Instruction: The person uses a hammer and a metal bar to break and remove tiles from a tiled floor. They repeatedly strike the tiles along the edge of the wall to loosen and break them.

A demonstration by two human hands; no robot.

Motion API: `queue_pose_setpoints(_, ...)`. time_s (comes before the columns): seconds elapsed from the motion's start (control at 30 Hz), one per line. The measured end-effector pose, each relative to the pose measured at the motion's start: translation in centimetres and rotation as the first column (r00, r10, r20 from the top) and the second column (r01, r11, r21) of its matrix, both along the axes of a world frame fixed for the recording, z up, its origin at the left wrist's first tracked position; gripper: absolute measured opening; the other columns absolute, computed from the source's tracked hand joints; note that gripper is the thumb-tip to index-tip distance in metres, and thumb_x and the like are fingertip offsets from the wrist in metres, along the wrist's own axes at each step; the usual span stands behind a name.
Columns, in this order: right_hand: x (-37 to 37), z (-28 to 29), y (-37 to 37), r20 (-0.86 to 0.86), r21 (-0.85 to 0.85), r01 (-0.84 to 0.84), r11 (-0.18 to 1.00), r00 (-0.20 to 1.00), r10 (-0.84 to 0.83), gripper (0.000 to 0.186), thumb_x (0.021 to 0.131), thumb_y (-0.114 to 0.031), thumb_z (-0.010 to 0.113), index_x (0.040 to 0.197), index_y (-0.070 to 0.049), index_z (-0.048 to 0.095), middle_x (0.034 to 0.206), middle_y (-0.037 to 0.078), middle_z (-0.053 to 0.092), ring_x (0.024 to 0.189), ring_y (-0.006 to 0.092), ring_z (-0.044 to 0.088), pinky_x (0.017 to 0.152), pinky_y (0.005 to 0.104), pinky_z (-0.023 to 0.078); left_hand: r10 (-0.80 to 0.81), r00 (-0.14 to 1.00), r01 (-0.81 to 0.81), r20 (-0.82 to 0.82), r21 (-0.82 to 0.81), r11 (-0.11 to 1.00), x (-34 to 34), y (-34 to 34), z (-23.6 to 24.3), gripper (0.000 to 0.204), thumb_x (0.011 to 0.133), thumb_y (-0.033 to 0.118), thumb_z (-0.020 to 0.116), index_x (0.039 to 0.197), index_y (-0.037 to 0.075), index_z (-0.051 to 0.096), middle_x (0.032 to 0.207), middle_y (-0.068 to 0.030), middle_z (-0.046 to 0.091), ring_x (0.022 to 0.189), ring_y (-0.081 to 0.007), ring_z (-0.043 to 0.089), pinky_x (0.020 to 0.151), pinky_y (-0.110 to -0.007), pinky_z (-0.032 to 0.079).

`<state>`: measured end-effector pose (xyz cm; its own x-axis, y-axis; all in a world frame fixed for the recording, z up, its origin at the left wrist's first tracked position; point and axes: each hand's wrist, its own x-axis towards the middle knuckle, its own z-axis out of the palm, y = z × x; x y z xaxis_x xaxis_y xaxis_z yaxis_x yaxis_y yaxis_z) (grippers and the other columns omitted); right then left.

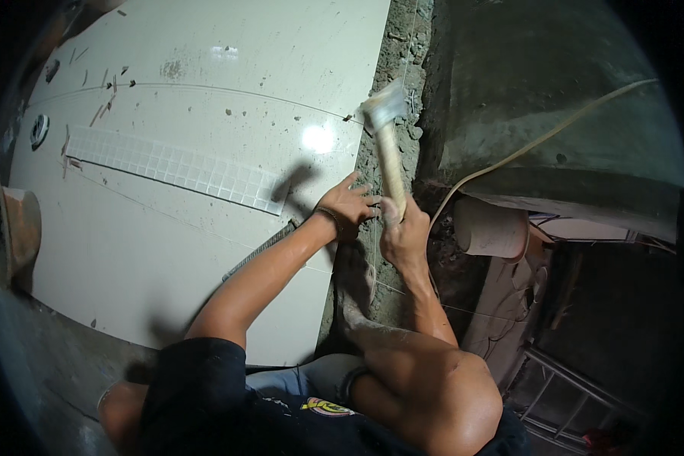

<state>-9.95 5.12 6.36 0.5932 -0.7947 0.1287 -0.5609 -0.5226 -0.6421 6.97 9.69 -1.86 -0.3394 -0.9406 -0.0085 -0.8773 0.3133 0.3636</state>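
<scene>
My right hand [403,232] is wrapped round the pale handle of a hammer [391,163], whose blurred head is raised over a strip of rough grey mortar [399,53] along the edge of the large cream tiles [182,45]. My left hand [349,205] has its fingers spread at that edge, just left of the handle's lower end. A thin string [374,262] runs along the mortar strip. On the tiles lie a narrow strip of small white mosaic squares [175,167] and, by my left forearm, a notched metal tool [258,251], partly hidden.
A rusty container [15,232] stands at far left, near a small roll [39,131] and scattered wooden bits. At right are a dark concrete surface [555,121] with a cable [539,137] across it, a pale bucket [490,228] and a metal ladder [566,395]. My legs fill the lower middle.
</scene>
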Motion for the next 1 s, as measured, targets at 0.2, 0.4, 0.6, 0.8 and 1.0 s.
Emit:
queue_pose_setpoints(0.2, 0.2, -1.7, -3.3, -0.390, 0.284, 0.613, 0.738, 0.777, -0.495, 0.078, 0.111, -0.060, 0.047, 0.079, 0.007, 0.067, 0.061, 0.017, 0.059, 0.060, 0.0301, 0.062, 0.059, 0.0516, 0.045, -0.066, 0.990, 0.049, 0.123, 0.130, 0.990, 0.0, 0.3, 1.3, 0.068, 0.084, 0.040, 0.081, 0.149, 0.035, 0.063, 0.167, 0.0109, 0.047, 0.157, -0.0168, 0.040, 0.135, -0.053, 0.017)
queue_pose_setpoints(0.4, -0.3, 0.3, -1.4, -0.009, 0.022, 0.121, 0.992, 0.993, -0.121, 0.064, 0.113, -0.049, 0.050, 0.083, 0.006, 0.065, 0.061, 0.016, 0.056, 0.055, 0.0276, 0.058, 0.056, 0.0484, 0.047, -0.082, 0.993, 0.069, 0.089, 0.142, 0.987, 0.0, 0.1, 0.9, 0.054, 0.087, 0.045, 0.076, 0.140, 0.035, 0.069, 0.166, 0.0094, 0.048, 0.157, -0.0206, 0.040, 0.134, -0.055, 0.016)
queue_pose_setpoints(0.6, -0.3, -1.0, -2.7, -0.460, 0.076, 0.622, 0.779, 0.716, -0.526, 0.067, 0.112, -0.052, 0.051, 0.085, 0.007, 0.070, 0.069, 0.027, 0.066, 0.069, 0.0429, 0.073, 0.062, 0.0510, 0.052, -0.116, 0.987, 0.099, 0.113, 0.147, 0.984, -0.1, 0.1, 1.0, 0.067, 0.086, 0.042, 0.080, 0.150, 0.037, 0.061, 0.169, 0.0098, 0.045, 0.157, -0.0182, 0.040, 0.135, -0.055, 0.015)
queue_pose_setpoints(0.8, 0.6, 0.3, -2.0, -0.224, 0.230, 0.388, 0.893, 0.914, -0.339, 0.067, 0.112, -0.054, 0.050, 0.086, 0.005, 0.066, 0.063, 0.011, 0.054, 0.056, 0.0215, 0.051, 0.056, 0.0430, 0.043, -0.080, 0.986, 0.065, 0.146, 0.108, 0.992, -0.1, 0.1, 0.7, 0.064, 0.088, 0.045, 0.076, 0.150, 0.038, 0.061, 0.168, 0.0093, 0.046, 0.154, -0.0193, 0.044, 0.134, -0.055, 0.017)
queue_pose_setpoints(1.0, -0.7, -1.1, -2.1, -0.146, -0.040, 0.418, 0.908, 0.896, -0.419, 0.061, 0.111, -0.052, 0.054, 0.099, 0.006, 0.071, 0.069, 0.021, 0.062, 0.063, 0.0277, 0.062, 0.064, 0.0490, 0.050, -0.097, 0.990, 0.081, 0.101, 0.147, 0.986, 0.0, -0.1, 0.9, 0.069, 0.087, 0.045, 0.079, 0.152, 0.033, 0.060, 0.170, 0.0078, 0.044, 0.157, -0.0195, 0.039, 0.134, -0.055, 0.015)
